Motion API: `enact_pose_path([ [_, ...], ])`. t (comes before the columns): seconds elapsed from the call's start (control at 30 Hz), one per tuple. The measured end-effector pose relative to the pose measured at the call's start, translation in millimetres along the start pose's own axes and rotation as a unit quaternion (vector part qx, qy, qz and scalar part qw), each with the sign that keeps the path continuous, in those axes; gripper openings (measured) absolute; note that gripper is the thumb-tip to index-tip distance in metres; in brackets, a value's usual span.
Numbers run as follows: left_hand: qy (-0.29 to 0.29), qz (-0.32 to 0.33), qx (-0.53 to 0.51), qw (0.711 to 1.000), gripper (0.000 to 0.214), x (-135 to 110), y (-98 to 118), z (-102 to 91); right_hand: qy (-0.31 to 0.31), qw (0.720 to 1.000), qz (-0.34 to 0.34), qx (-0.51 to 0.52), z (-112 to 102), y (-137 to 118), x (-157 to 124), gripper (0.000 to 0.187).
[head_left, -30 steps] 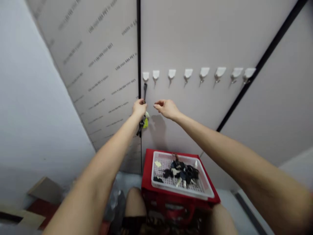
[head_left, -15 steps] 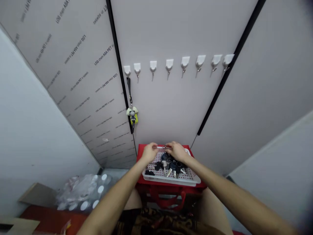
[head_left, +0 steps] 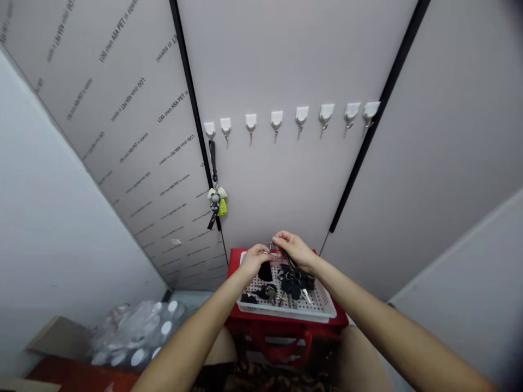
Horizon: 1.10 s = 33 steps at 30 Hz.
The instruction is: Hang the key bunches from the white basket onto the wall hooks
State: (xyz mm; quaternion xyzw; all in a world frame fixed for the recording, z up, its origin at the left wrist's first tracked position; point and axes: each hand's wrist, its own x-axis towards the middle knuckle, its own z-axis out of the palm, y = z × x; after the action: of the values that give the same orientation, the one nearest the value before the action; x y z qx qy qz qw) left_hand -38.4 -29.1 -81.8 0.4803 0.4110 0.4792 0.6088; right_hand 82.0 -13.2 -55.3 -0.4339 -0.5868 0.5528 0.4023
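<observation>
The left hand (head_left: 253,260) and the right hand (head_left: 295,250) were nearly closed, their fingertips pinched from either side on a small metal key ring (head_left: 269,246), though the fingers hid exactly how it sat. A dark strap (head_left: 289,258) ran from the ring down past the right hand toward a bunch of black-headed keys (head_left: 293,283), which lay just below the hands in a white plastic tray (head_left: 286,314) on a red crate (head_left: 233,267). A ring that small could have slipped from the fingertips had the grip eased, dropping among the keys, and the strap could have snagged on them. Well above the hands, a row of white adhesive hooks (head_left: 250,122) ran across a grey panel (head_left: 286,185). A keychain with a yellow tag (head_left: 217,206) hung below the leftmost hook, up and to the left of the hands.
</observation>
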Motion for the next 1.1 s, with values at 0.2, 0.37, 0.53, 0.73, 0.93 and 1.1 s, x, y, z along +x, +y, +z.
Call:
enact_pose_path([
  [0.2,-0.033,0.042,0.045,0.998,0.028,6.4,12.4,-7.7,-0.079,0.993,0.084,-0.033,1.7,-16.9,2.7,0.022],
  [0.37,0.057,0.021,0.039,0.997,0.017,3.6,22.6,-19.0,-0.063,0.993,0.089,-0.032,-13.5,-34.3,6.1,0.021],
  [0.53,0.006,0.044,0.02,0.999,0.024,2.2,40.2,-13.6,0.031,0.999,-0.031,0.025,2.0,-54.9,21.5,0.031],
  [0.73,0.061,0.14,-0.017,0.988,0.019,14.5,91.9,-9.4,0.095,0.98,-0.168,-0.052,35.4,-104.4,56.5,0.025],
  [0.93,0.105,0.196,-0.007,0.975,0.017,35.5,153.8,-27.2,0.195,0.921,-0.295,-0.163,55.1,-161.3,97.7,0.024],
  [1.1,0.152,0.212,0.016,0.965,0.016,49.8,188.1,-40.8,0.228,0.913,-0.3,-0.157,67.0,-191.4,122.0,0.023],
])
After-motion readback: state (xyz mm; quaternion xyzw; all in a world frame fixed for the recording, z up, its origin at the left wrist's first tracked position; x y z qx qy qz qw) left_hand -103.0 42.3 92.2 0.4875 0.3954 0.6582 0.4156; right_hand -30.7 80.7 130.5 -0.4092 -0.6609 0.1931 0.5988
